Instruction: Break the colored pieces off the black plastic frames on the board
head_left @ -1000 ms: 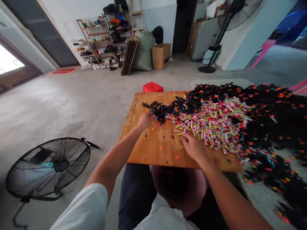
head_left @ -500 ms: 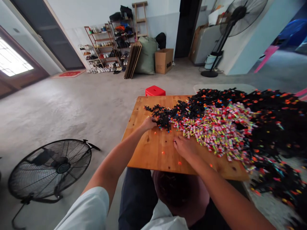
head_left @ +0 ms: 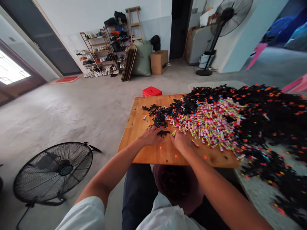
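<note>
Reaching over the knotted wooden surface (head_left: 150, 156), the left hand (head_left: 150, 136) is just beside a jagged black plastic-looking piece (head_left: 164, 132), the right hand (head_left: 181, 140) near a small tube (head_left: 174, 132); whether their fingers pinch or spread, I cannot tell. Rightward lie a heap of slender pink, red and yellow tubes (head_left: 216, 124) and a spiky black pile (head_left: 268, 124). Markings on the tubes and cardboard box (head_left: 157, 63) are too small to read

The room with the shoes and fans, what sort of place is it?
Probably a room in a home, used as a small workshop: there are lots of shoes, a big sack, and heaps of little colourful parts on a table.
</note>
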`<state>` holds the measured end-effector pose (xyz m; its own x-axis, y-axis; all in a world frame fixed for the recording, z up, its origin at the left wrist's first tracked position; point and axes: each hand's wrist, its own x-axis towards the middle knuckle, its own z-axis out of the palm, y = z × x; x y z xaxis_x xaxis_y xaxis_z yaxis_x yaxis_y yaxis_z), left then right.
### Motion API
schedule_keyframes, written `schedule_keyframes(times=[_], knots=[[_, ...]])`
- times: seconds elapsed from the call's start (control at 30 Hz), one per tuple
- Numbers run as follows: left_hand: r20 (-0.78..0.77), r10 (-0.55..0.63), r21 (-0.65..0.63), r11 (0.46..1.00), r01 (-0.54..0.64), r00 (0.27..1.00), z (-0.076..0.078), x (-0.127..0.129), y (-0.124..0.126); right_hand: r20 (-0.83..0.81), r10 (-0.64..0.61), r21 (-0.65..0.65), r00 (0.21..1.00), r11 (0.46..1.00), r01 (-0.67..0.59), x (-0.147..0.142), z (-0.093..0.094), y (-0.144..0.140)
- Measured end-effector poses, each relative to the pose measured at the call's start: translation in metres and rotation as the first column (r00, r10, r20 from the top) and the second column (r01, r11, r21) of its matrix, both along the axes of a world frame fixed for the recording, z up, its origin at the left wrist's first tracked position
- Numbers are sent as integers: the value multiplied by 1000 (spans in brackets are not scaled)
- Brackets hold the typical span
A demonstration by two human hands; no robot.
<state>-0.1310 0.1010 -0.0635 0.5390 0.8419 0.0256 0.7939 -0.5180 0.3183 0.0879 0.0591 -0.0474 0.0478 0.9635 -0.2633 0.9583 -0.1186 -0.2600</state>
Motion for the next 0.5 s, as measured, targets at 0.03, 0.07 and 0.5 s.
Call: schedule_keyframes(times=[0.03,0.07,0.5], knots=[[8,36,19,999,-36,999,-1,6,-2,-7,-10,14,1000,1000,10,-2,0,2],[17,77,39,996,-78,997,-3,13,-2,-13,-20,35,1000,999,20,-4,-1,3],[79,137,-1,991,-137,987,-2,49,5,-596,-43,208,802,956,206,21,-21,-41]])
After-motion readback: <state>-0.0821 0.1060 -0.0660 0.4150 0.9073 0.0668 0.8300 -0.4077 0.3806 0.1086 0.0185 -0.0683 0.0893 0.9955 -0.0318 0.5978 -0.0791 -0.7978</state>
